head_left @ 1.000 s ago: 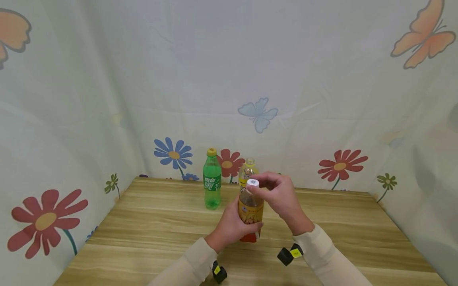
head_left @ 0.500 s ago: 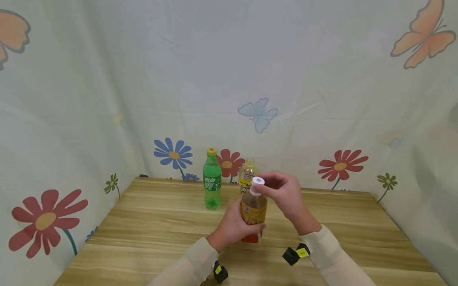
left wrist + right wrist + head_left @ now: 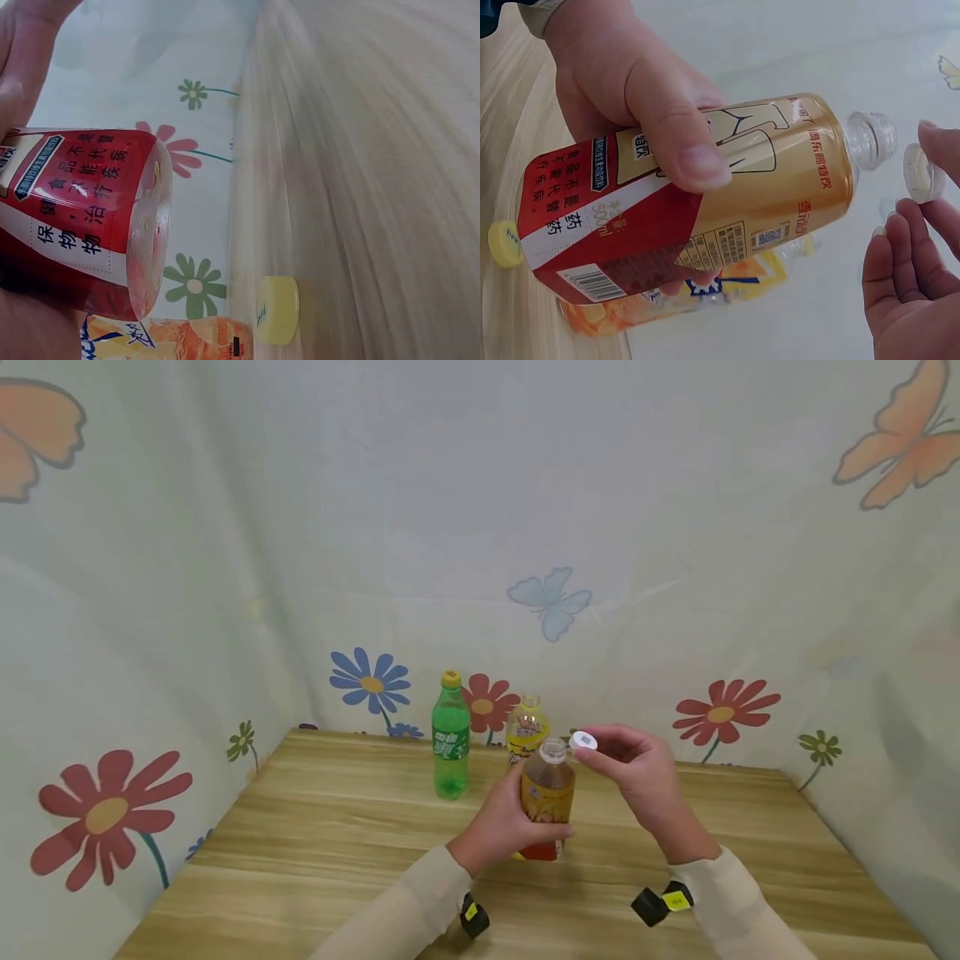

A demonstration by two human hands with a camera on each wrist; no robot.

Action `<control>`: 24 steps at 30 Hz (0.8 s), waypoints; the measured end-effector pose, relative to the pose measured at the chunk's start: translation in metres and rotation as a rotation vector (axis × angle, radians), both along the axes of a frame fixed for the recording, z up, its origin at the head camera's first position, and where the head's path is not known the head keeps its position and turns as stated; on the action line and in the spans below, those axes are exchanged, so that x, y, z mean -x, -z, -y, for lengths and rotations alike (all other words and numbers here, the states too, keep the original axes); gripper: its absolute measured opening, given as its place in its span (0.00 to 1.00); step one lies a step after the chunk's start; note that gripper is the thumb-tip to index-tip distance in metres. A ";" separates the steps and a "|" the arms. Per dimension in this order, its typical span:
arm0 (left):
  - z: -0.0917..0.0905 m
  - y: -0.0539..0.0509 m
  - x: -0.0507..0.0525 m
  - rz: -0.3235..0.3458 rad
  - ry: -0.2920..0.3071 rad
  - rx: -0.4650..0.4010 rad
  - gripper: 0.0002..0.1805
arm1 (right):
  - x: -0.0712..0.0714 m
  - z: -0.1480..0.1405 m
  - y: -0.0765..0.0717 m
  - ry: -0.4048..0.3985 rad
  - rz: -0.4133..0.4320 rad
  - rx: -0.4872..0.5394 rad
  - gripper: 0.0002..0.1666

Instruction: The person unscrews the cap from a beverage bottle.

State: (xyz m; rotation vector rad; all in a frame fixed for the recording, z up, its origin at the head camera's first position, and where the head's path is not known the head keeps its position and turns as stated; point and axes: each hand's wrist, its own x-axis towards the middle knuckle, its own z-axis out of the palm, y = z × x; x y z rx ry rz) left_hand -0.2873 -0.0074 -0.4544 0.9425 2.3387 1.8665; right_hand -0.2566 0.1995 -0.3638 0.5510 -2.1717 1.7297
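My left hand [image 3: 504, 828] grips a drink bottle [image 3: 548, 793] with a gold and red label round its body. The left wrist view shows the bottle's red base [image 3: 147, 232] held off the table. Its neck [image 3: 872, 141] is bare. Just right of the mouth, my right hand [image 3: 651, 781] pinches a white bottle cap [image 3: 582, 741] between thumb and fingers, apart from the neck. In the right wrist view the cap's hollow side [image 3: 922, 173] faces the neck, and the other fingers are loosely curled.
A green bottle [image 3: 451, 743] with a yellow cap stands at the back of the wooden table [image 3: 337, 827]. Right of it is an uncapped clear bottle [image 3: 527, 727] with a yellow label, partly hidden behind the held bottle. A loose yellow cap [image 3: 278, 310] lies on the tabletop.
The white cap has come off the bottle's neck and moved right with my right hand. My left hand and the bottle have shifted slightly right.
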 end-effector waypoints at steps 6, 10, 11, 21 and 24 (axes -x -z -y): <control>-0.007 -0.002 0.008 -0.065 0.039 -0.012 0.44 | -0.001 -0.014 0.006 0.023 0.002 -0.017 0.19; -0.009 -0.001 0.016 -0.073 0.034 -0.005 0.43 | -0.004 -0.022 0.012 0.050 0.011 -0.041 0.19; -0.009 0.000 0.018 -0.071 0.030 0.000 0.44 | -0.005 -0.024 0.013 0.054 0.010 -0.047 0.19; -0.022 -0.002 0.028 -0.013 0.062 0.016 0.44 | -0.006 -0.051 0.035 0.082 -0.004 -0.122 0.19; -0.027 -0.004 0.029 0.011 0.066 0.017 0.44 | -0.005 -0.059 0.043 0.077 -0.029 -0.146 0.17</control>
